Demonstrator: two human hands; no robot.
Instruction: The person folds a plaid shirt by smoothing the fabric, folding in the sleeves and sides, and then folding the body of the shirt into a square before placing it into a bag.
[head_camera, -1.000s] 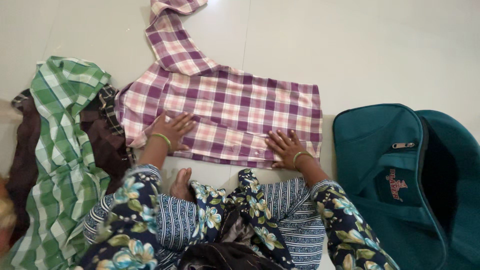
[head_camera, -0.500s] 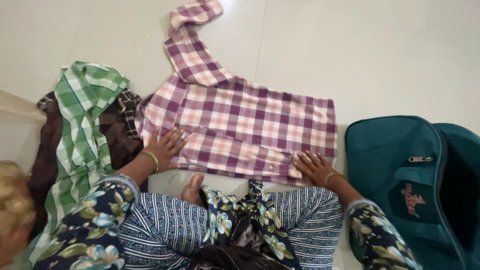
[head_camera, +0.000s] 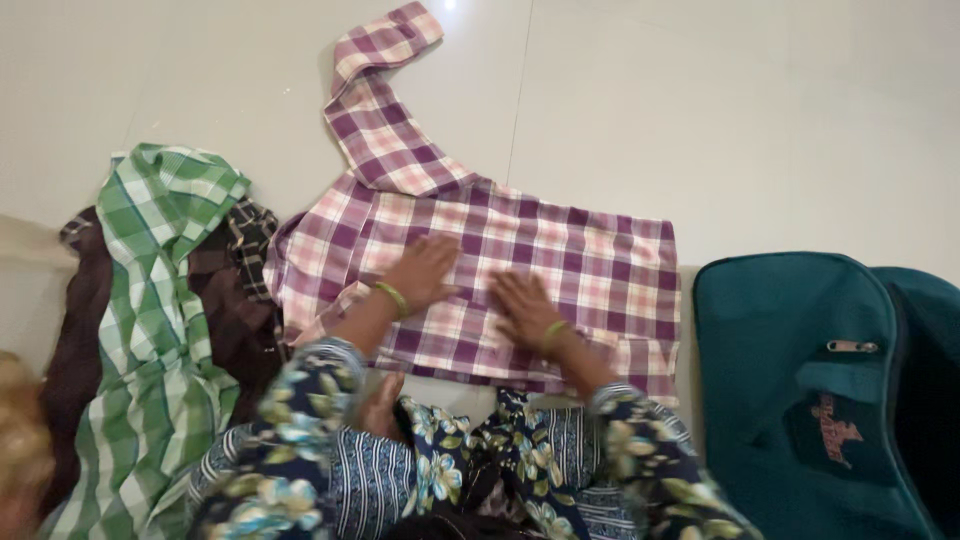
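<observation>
Both hands sliding inward since half second ago: left hand (head_camera: 425, 272) and right hand (head_camera: 525, 308) now lying flat, fingers spread, mid purple checked shirt (head_camera: 560, 260) on floor (head_camera: 750, 110), probably smoothing fold.

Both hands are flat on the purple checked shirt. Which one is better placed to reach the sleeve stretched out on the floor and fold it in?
Left, probably. The left hand lies on the purple checked shirt just below where the sleeve joins it, up and to the left. The right hand lies farther from it, nearer the shirt's middle.
</observation>
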